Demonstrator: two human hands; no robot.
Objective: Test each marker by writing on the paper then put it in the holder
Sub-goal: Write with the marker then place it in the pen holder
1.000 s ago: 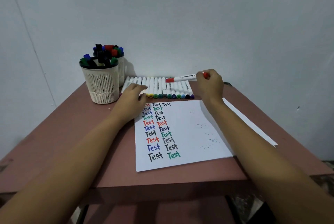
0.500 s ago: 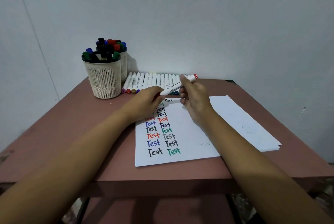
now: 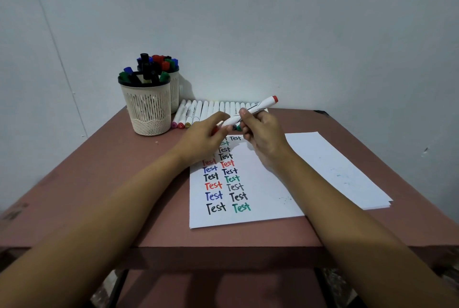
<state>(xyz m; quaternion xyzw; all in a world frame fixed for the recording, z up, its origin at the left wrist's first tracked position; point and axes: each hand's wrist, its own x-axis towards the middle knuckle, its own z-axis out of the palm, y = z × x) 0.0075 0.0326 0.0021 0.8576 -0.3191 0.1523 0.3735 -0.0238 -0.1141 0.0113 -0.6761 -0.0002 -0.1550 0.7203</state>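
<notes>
Uncapping stage: red marker (image 3: pixel 250 111) over the paper (image 3: pixel 260 198), both hands on it.
The right hand (image 3: pixel 263 134) grips the barrel, tilted above the paper's top edge; the left hand (image 3: pixel 201 139) pinches the lower end, cap on or off unclear. Judged risk: a jerky cap pull could streak ink across written rows or scatter the marker row (image 3: pixel 211 109) behind on the worktop (image 3: pixel 99 183).

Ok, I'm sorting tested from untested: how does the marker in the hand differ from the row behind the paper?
The red marker is held tilted above the paper by the right hand; the row of markers lies flat on the table. The red marker's near cap seems off, pinched in the left hand; the row's near caps are on. Both have white barrels.
</notes>
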